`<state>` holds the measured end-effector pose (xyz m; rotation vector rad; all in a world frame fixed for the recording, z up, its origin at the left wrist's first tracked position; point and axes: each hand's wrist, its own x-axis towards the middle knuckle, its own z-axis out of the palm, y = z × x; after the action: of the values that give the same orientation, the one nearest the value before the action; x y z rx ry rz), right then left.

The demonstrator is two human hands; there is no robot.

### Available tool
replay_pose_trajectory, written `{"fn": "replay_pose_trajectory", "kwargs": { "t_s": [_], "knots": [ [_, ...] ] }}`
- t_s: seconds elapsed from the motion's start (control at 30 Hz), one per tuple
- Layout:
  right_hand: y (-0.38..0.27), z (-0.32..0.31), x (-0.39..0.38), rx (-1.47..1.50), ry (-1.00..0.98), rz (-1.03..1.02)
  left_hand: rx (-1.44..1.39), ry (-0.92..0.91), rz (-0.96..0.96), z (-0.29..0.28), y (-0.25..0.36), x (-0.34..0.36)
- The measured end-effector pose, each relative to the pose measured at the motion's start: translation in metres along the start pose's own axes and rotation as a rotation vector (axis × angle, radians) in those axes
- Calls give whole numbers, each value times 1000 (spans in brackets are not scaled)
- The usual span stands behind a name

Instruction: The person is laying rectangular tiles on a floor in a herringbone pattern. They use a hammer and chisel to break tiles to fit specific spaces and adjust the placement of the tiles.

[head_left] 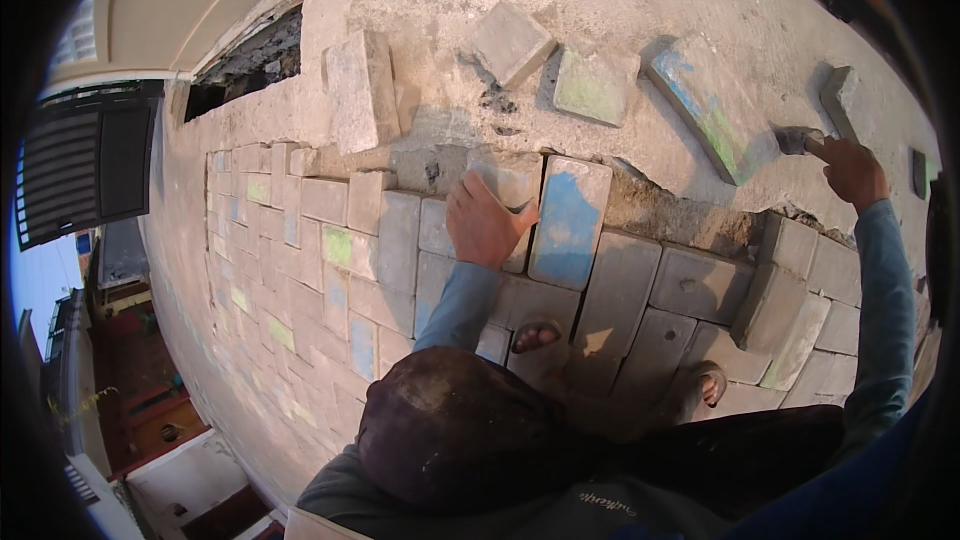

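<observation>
My left hand (485, 220) rests with its thumb spread from the fingers on a grey paving block (510, 178) in the top row. Right beside it lies a block with blue paint (568, 225), close to my thumb. At the right, my right hand (855, 175) is closed round what looks like a short-handled hammer (797, 140), its dark grey head over the rough ground. The handle is mostly hidden by my fingers. Below the left hand, bare toes (537, 335) stand on the laid blocks (610, 285).
Loose blocks lie beyond the row: a grey one (362, 90), another (508, 43), a green-stained one (592, 85) and a blue-green one (708, 110). A broken gap (680, 208) runs along the paving's edge. A raised block (770, 305) sits at right. My dark-clothed knee (450, 430) fills the lower middle.
</observation>
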<state>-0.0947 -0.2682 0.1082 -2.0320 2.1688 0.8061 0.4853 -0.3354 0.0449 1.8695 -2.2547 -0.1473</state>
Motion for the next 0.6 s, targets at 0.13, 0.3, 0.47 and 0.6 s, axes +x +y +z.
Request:
{"fn": "replay_pose_trajectory", "kwargs": {
  "t_s": [0.13, 0.3, 0.47, 0.6],
  "knots": [
    [0, -2, 7, -39, 11, -52, 41, 16, -12, 3, 0, -3],
    [12, 14, 16, -16, 68, -91, -145, 21, 27, 14, -9, -4],
    [10, 10, 12, -28, 102, -159, -245, -134, -86, -1, -6, 8],
    [5, 6, 3, -3, -14, 0, -218, -11, -146, -28, -16, 4]
  ]
}}
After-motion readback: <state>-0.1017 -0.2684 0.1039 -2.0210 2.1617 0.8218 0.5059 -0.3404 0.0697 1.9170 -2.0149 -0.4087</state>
